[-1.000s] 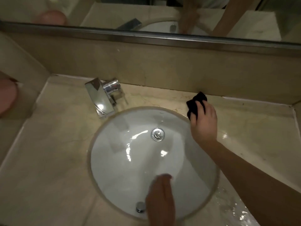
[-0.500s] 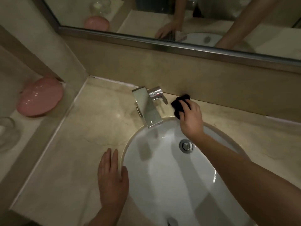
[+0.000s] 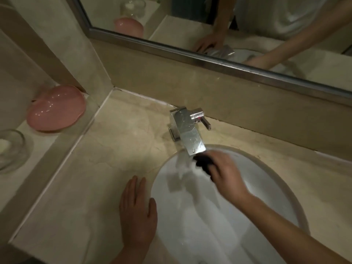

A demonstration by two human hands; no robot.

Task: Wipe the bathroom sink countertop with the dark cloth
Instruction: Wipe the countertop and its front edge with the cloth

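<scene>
The beige marble countertop [image 3: 99,168] surrounds a white oval sink basin [image 3: 209,216]. My right hand [image 3: 226,174] is closed around the dark cloth [image 3: 203,163], holding it over the basin's far edge just beneath the tip of the chrome faucet spout [image 3: 187,134]; the hand is blurred. My left hand [image 3: 138,212] lies flat, fingers apart, on the countertop at the basin's left rim. Most of the cloth is hidden inside my fingers.
A pink dish [image 3: 55,108] and a clear glass bowl [image 3: 10,149] sit on a raised ledge at the left. A mirror [image 3: 209,25] with a metal frame runs above the backsplash. The faucet handle [image 3: 202,119] points right.
My right hand has carried the cloth from the counter behind the sink, past the faucet's right side, down in front of the spout tip. My left hand stays flat on the counter.
</scene>
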